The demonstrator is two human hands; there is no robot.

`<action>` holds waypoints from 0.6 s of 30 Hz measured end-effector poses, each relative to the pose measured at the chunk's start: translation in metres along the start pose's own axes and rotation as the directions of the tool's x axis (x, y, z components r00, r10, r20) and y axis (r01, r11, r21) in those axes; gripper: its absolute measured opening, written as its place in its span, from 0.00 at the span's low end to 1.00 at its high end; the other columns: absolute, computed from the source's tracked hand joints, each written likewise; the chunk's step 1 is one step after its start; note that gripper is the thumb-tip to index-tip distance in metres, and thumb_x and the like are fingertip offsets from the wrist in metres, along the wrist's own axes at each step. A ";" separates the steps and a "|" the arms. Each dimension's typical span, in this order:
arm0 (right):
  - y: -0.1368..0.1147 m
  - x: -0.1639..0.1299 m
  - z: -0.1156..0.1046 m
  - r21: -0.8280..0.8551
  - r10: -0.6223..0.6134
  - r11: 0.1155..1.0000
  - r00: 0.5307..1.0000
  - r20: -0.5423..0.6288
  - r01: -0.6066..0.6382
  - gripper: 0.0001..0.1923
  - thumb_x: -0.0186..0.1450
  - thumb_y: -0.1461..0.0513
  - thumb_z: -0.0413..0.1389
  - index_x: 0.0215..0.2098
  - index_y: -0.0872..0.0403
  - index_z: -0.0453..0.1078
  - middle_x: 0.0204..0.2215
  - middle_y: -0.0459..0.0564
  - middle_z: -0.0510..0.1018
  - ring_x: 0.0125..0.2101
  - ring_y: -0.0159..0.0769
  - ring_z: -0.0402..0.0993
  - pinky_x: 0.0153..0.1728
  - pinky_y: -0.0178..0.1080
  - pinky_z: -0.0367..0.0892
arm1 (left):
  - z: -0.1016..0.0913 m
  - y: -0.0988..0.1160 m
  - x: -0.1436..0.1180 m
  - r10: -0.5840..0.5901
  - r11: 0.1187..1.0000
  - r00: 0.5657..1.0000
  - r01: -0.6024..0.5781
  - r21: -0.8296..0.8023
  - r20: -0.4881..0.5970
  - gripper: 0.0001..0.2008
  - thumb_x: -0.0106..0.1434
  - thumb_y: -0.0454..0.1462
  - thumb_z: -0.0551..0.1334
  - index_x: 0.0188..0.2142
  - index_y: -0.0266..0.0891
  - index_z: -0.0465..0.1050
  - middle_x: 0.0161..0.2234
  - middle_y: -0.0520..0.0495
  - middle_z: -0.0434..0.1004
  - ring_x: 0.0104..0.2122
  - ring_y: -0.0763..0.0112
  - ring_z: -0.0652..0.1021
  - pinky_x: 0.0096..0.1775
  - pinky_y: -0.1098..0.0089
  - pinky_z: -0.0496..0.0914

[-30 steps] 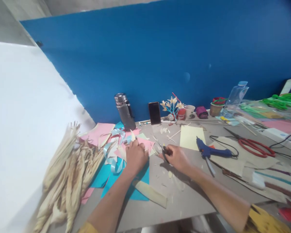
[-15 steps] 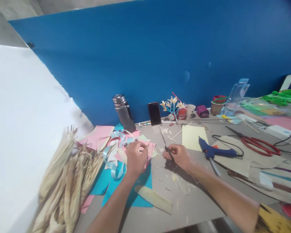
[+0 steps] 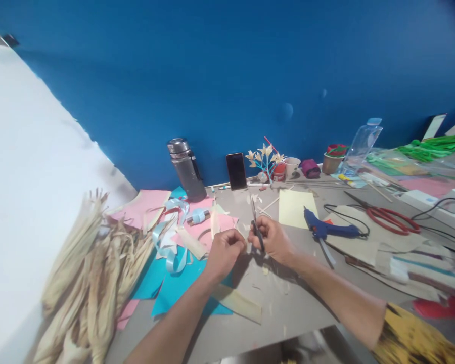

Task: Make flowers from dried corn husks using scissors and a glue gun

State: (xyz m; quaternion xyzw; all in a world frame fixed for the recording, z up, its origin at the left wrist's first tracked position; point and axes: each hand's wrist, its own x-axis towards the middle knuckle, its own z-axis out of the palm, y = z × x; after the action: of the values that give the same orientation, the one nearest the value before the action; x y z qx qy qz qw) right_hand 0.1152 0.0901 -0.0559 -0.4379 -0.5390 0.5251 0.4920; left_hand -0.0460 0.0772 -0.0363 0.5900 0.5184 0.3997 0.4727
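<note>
My right hand grips small dark scissors, blades pointing up and away. My left hand is closed just left of it, pinching a pale strip of dried husk that sticks up from the fingers. The two hands almost touch above the grey table. Beneath them lie a blue paper sheet, pink paper and a cut husk strip.
A heap of dried corn husks lies at left. At the back stand a flask, a phone and a small husk-flower model. A blue glue gun, red-handled scissors, yellow paper and cables lie right.
My left hand has lifted off the paper pile with a husk strip and moved right to meet my right hand. The scissors rose and turned upright. The view shifted slightly.
</note>
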 end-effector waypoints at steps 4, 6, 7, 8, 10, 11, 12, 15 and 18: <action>0.009 0.004 -0.004 -0.230 -0.107 0.970 0.989 -0.101 0.081 0.14 0.51 0.55 0.65 0.29 0.53 0.67 0.21 0.42 0.72 0.21 0.29 0.62 0.22 0.32 0.57 | -0.007 0.003 0.001 0.070 0.997 0.988 -0.062 0.055 -0.137 0.04 0.47 0.33 0.59 0.18 0.38 0.67 0.16 0.55 0.64 0.20 0.76 0.64 0.25 0.74 0.58; 0.010 0.006 -0.010 -0.421 -0.177 0.901 0.975 -0.132 0.106 0.13 0.53 0.55 0.64 0.30 0.54 0.70 0.23 0.43 0.74 0.21 0.30 0.63 0.23 0.33 0.57 | -0.013 0.005 0.001 0.042 0.994 0.988 -0.057 -0.097 -0.150 0.04 0.48 0.34 0.61 0.20 0.38 0.67 0.16 0.56 0.63 0.19 0.77 0.63 0.24 0.74 0.57; 0.009 0.006 -0.012 -0.505 -0.210 0.855 0.969 -0.130 0.118 0.12 0.54 0.55 0.64 0.32 0.53 0.72 0.25 0.44 0.76 0.22 0.30 0.64 0.24 0.33 0.58 | -0.015 0.006 0.001 0.026 0.978 0.994 -0.047 -0.202 -0.105 0.04 0.49 0.35 0.63 0.21 0.38 0.68 0.17 0.56 0.64 0.19 0.77 0.63 0.23 0.75 0.57; 0.009 0.006 -0.014 -0.573 -0.241 0.808 0.964 -0.112 0.135 0.11 0.55 0.56 0.64 0.33 0.53 0.74 0.28 0.45 0.77 0.24 0.31 0.66 0.26 0.34 0.59 | -0.017 0.007 0.000 0.019 0.954 0.999 -0.029 -0.298 -0.034 0.05 0.49 0.36 0.64 0.22 0.38 0.70 0.19 0.55 0.67 0.20 0.78 0.65 0.24 0.75 0.59; 0.007 0.002 -0.016 -0.667 -0.276 0.723 0.960 -0.039 0.181 0.08 0.57 0.59 0.62 0.34 0.53 0.76 0.33 0.48 0.79 0.28 0.33 0.69 0.30 0.34 0.60 | -0.019 0.007 -0.002 0.040 0.919 0.989 0.020 -0.393 0.145 0.07 0.49 0.37 0.68 0.24 0.36 0.72 0.25 0.50 0.73 0.22 0.77 0.69 0.25 0.74 0.63; 0.006 0.000 -0.016 -0.703 -0.271 0.685 0.963 -0.001 0.192 0.06 0.57 0.61 0.61 0.33 0.53 0.76 0.35 0.49 0.78 0.30 0.34 0.70 0.31 0.34 0.60 | -0.019 0.007 -0.004 0.045 0.918 0.972 0.050 -0.392 0.229 0.08 0.49 0.37 0.69 0.24 0.36 0.74 0.27 0.48 0.75 0.23 0.76 0.71 0.26 0.74 0.64; 0.006 -0.002 -0.015 -0.736 -0.245 0.650 0.969 0.032 0.189 0.04 0.58 0.62 0.60 0.31 0.53 0.76 0.35 0.49 0.77 0.31 0.34 0.70 0.31 0.34 0.59 | -0.019 0.008 -0.006 0.032 0.923 0.954 0.086 -0.376 0.297 0.09 0.50 0.38 0.71 0.25 0.35 0.74 0.27 0.47 0.76 0.23 0.75 0.72 0.25 0.74 0.64; 0.006 -0.007 -0.011 -0.819 -0.099 0.559 0.991 0.085 0.126 0.04 0.58 0.62 0.61 0.27 0.54 0.75 0.31 0.49 0.74 0.28 0.33 0.68 0.29 0.34 0.54 | -0.018 0.013 -0.010 -0.027 0.923 0.937 0.158 -0.352 0.350 0.12 0.51 0.41 0.72 0.27 0.35 0.74 0.24 0.47 0.76 0.18 0.75 0.72 0.20 0.75 0.60; 0.003 -0.007 -0.010 -0.843 -0.002 0.528 0.992 0.125 0.107 0.06 0.57 0.61 0.63 0.26 0.55 0.72 0.29 0.48 0.72 0.26 0.32 0.65 0.27 0.35 0.50 | -0.018 0.020 -0.010 -0.021 0.892 0.985 0.097 -0.442 0.173 0.14 0.52 0.43 0.71 0.27 0.36 0.71 0.23 0.50 0.75 0.16 0.78 0.69 0.18 0.77 0.58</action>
State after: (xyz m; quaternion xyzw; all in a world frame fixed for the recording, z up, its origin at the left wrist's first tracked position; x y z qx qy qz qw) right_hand 0.1256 0.0851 -0.0595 -0.5751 -0.7652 0.2050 0.2041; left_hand -0.0605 0.0697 -0.0128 0.4797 0.3894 0.4441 0.6489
